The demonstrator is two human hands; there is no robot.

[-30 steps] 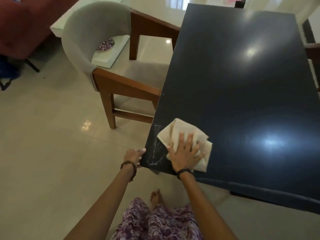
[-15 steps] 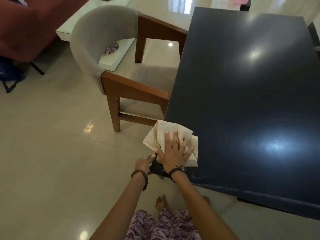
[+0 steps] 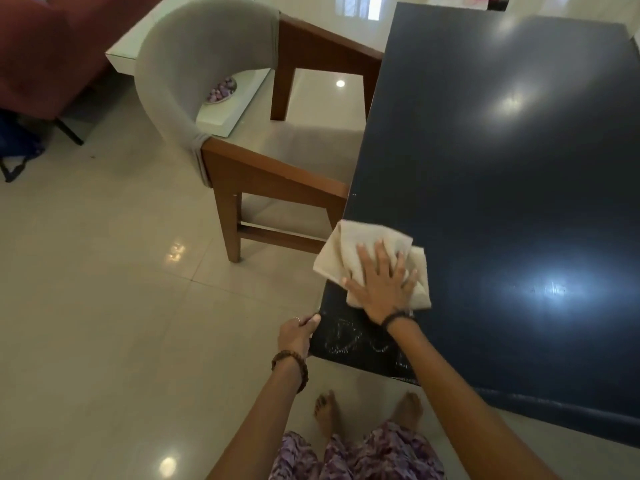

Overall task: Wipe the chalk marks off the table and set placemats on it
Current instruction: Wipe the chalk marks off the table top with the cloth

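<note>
Since the earlier frame the cloth (image 3: 372, 259) is lying further up the desk (image 3: 502, 168), away from the corner, and chalk marks (image 3: 356, 341) are showing again at 6 o'clock of it. The right hand (image 3: 381, 285) is pressing flat on the cloth, fingers straight and spread. The left hand (image 3: 298, 332) is gripping the desk's corner edge, at 8 o'clock of the cloth. A chair (image 3: 242, 133) is standing against the desk's left side, at 11 o'clock of the cloth. Bare feet (image 3: 325, 410) are showing on the floor (image 3: 104, 306) below the corner.
</note>
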